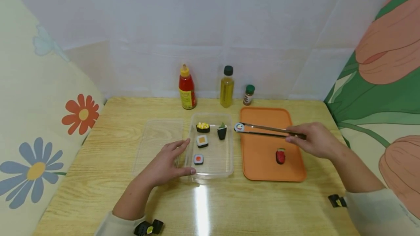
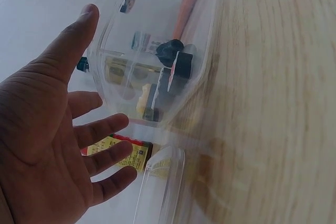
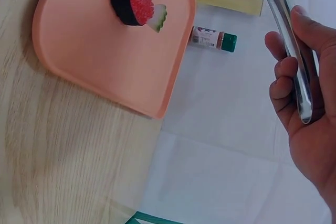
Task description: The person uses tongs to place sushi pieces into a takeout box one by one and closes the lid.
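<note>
My right hand (image 1: pixel 316 139) grips metal tongs (image 1: pixel 266 128), whose tips pinch a round sushi roll (image 1: pixel 239 127) with a white rim. That roll is in the air by the orange tray's left edge, near the clear plastic container (image 1: pixel 210 174). Inside the container sit a corn-topped sushi (image 1: pixel 203 127), a dark cone-shaped hand roll (image 1: pixel 222 132), a yellow-centred roll (image 1: pixel 202 141) and a red-centred roll (image 1: pixel 198 159). On the orange tray (image 1: pixel 262 163) lies a red roe sushi (image 1: pixel 280 156). At the container's left side is my left hand (image 2: pixel 58 129), fingers spread and holding nothing.
A clear lid (image 1: pixel 157 134) lies left of the container, partly behind the left hand. Along the back wall stand a red sauce bottle (image 1: pixel 187 90), an oil bottle (image 1: pixel 226 90) and a small green-capped spice jar (image 1: pixel 248 95).
</note>
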### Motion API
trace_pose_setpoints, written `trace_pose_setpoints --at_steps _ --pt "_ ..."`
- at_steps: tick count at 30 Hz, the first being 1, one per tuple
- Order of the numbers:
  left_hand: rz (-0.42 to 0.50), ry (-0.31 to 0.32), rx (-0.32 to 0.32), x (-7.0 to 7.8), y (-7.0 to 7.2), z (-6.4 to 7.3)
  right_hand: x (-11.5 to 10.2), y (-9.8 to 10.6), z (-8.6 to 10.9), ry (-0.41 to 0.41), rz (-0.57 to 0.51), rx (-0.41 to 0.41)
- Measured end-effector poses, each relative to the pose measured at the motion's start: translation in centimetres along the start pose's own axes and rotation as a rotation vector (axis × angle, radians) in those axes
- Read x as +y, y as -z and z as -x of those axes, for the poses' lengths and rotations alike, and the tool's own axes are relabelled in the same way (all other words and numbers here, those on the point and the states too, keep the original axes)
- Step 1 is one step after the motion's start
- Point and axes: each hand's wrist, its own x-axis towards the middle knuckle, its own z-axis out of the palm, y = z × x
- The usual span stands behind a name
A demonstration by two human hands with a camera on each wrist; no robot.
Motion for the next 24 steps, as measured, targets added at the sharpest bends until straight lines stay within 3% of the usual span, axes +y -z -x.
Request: trace_pose_setpoints --at_steps 8,24 --pt "-0.005 -0.002 0.002 0.0 -0.1 0.0 -0.2 -0.2 -0.9 0.046 0.004 -0.004" --pt "0.001 0.001 -0.006 0.0 0.0 -0.1 -1.2 -1.7 -3.4 0.009 -0.004 -0.119"
